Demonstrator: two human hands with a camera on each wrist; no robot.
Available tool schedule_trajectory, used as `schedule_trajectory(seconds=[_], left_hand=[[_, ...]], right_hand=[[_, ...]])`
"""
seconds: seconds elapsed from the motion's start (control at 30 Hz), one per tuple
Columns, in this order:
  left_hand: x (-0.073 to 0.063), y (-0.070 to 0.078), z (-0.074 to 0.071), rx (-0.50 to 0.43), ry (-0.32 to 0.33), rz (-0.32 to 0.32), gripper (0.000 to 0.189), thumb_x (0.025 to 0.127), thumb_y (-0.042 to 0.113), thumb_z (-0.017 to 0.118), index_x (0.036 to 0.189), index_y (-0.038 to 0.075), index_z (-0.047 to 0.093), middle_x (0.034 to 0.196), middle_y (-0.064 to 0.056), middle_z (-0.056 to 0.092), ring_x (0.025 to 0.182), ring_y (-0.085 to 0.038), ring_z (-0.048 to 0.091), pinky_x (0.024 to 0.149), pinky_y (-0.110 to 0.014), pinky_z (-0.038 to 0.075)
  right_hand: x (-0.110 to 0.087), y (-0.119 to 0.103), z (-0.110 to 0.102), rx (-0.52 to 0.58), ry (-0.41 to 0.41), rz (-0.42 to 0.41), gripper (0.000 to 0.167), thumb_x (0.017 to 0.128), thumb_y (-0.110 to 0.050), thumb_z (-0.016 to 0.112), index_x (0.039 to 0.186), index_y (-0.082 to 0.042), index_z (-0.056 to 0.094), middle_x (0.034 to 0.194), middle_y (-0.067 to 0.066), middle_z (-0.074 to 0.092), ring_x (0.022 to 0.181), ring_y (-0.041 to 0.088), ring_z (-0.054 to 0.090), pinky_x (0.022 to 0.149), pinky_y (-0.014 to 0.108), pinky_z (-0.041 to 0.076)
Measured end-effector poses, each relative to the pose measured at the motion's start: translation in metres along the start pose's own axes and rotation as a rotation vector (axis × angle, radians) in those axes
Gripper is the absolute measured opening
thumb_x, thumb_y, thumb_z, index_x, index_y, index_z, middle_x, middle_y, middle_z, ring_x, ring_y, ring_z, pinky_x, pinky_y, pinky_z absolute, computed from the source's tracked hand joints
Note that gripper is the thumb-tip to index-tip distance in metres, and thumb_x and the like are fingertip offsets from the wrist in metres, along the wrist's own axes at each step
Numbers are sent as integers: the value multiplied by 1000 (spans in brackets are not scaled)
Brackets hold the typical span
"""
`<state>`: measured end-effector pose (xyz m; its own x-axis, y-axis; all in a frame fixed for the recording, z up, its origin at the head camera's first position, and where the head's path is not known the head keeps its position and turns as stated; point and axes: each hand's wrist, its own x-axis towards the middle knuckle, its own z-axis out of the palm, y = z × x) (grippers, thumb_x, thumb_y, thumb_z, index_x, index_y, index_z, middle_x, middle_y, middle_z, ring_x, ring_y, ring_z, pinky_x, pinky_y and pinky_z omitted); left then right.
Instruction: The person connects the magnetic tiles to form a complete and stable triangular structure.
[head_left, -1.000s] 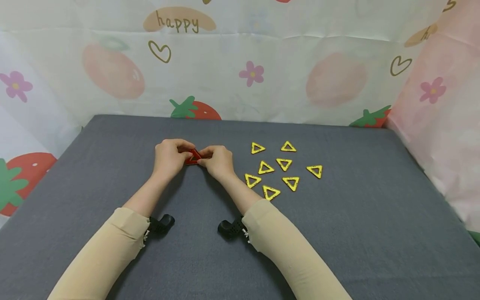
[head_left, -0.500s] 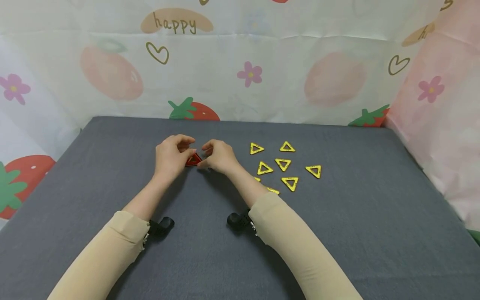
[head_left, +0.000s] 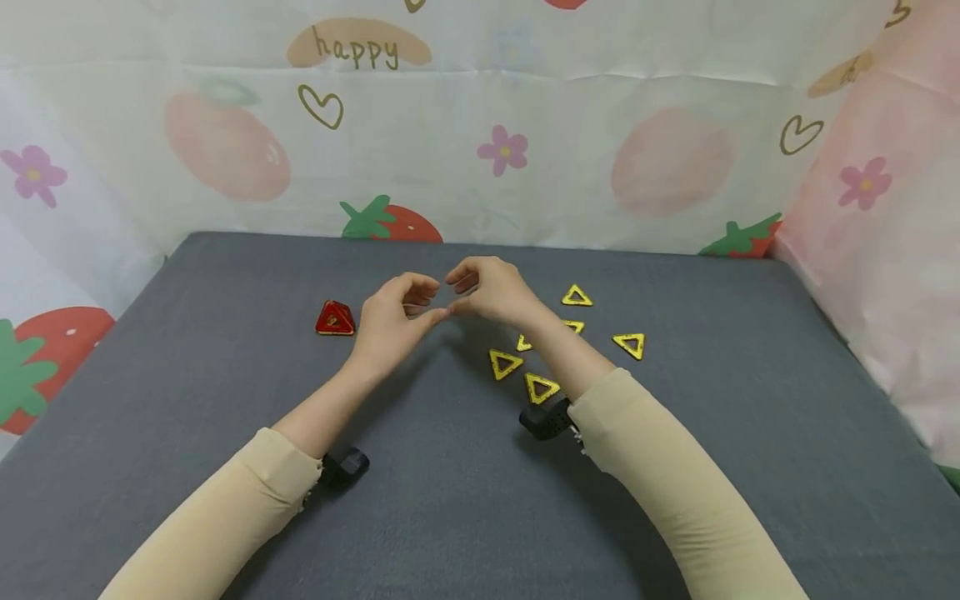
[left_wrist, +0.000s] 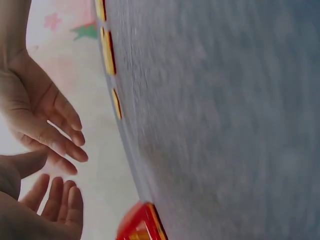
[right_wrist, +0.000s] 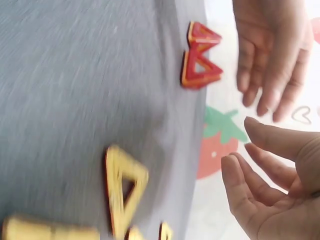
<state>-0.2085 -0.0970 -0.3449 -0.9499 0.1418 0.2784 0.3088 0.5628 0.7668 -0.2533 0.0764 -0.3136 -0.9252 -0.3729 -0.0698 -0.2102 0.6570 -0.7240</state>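
A small red pyramid [head_left: 334, 318] made of triangle tiles stands on the grey cloth, left of both hands; its red edges [left_wrist: 142, 225] show at the bottom of the left wrist view. My left hand [head_left: 396, 323] hovers to the right of it, holding nothing, fingers loosely bent. Facing it is my right hand [head_left: 495, 292], also with nothing in its fingers. The two thumb tips come close together in the head view; whether they touch I cannot tell. Yellow triangle tiles [head_left: 505, 363] lie below and beyond the right hand, some hidden by that hand and forearm.
More yellow tiles, such as the far triangle [head_left: 577, 296] and the rightmost triangle [head_left: 628, 345], lie flat on the cloth-covered table [head_left: 712, 467]. A printed curtain [head_left: 570, 167] hangs behind the back edge. Black wrist cameras [head_left: 546, 419] sit below the sleeves.
The red piece between my hands has been let go and now stands farther left. Both hands have moved right, the right one in front of several yellow tiles.
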Motion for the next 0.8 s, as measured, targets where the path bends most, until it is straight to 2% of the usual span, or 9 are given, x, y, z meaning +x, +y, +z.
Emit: schedule_trajectory(seconds=[0.27,0.37,0.5,0.63,0.8], left_hand=[[-6,8,21,55,-315,-25,48,89,23,75,130,6,59,129,-14,61,118,-30,60,99,-43,52],[-7,10,27,77,-409,-30,54,87,25,76,134,6,57,133,-14,61,119,-31,60,99,-45,51],[-7,10,34,74,-460,-50,58,86,27,78,136,7,56,134,-14,60,118,-30,61,98,-44,52],[-6,7,40,80,-477,-69,58,86,28,78,135,7,56,130,-13,62,114,-27,61,96,-41,52],[-4,5,43,124,-491,-52,56,87,29,76,135,7,57,129,-13,62,110,-25,58,95,-40,49]], right_hand=[[-24,24,-25,-33,-40,8,41,88,-20,75,126,-10,63,127,11,66,120,27,61,94,41,54],[-33,34,-29,-52,-71,8,42,88,-20,75,127,-9,63,127,12,65,119,28,62,93,41,55],[-49,48,-33,-49,-132,-12,43,89,-18,74,128,-6,61,129,15,65,117,31,64,91,39,57],[-65,58,-35,-49,-173,-34,41,89,-16,73,127,-6,62,126,14,66,112,29,67,90,38,57],[-81,70,-37,-80,-195,-45,37,88,-17,75,124,-10,64,124,10,68,108,24,68,89,36,57]])
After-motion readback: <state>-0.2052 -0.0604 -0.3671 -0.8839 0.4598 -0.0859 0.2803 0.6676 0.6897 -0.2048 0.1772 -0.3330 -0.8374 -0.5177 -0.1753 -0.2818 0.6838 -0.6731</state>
